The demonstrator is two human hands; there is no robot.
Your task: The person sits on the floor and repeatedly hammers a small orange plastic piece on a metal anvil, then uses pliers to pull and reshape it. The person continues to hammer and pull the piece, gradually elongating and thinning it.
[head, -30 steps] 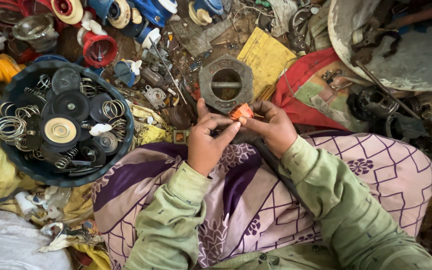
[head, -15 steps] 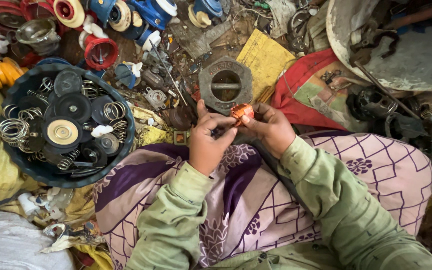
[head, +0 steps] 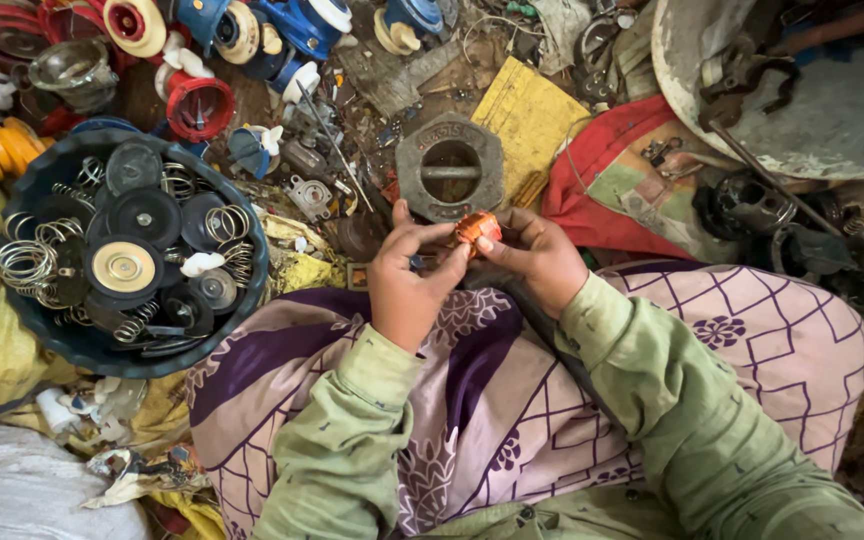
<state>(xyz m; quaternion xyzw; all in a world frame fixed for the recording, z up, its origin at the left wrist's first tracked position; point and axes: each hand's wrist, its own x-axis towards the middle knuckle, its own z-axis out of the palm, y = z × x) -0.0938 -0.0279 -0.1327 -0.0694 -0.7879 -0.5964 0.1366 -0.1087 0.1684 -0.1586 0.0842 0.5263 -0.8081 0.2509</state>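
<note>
Both hands meet over my lap on a small orange round part (head: 476, 228). My left hand (head: 408, 282) pinches it from the left with thumb and fingertips. My right hand (head: 532, 256) grips it from the right, thumb on top. Green sleeves cover both forearms, and a purple and pink patterned cloth (head: 752, 340) lies across my knees. Just beyond the hands a grey hexagonal metal ring (head: 449, 167) lies on the ground.
A dark round tub (head: 72, 350) at my left holds black discs and several wire springs. Red, blue and yellow plastic parts (head: 197, 105) litter the far ground. A yellow flat piece (head: 532, 115), a red cloth (head: 592, 190) and a large grey basin (head: 832, 110) lie to the right.
The orange part has stayed between my fingers. Both hands shifted slightly, turning and working it, with the fingers closing tighter around it.
</note>
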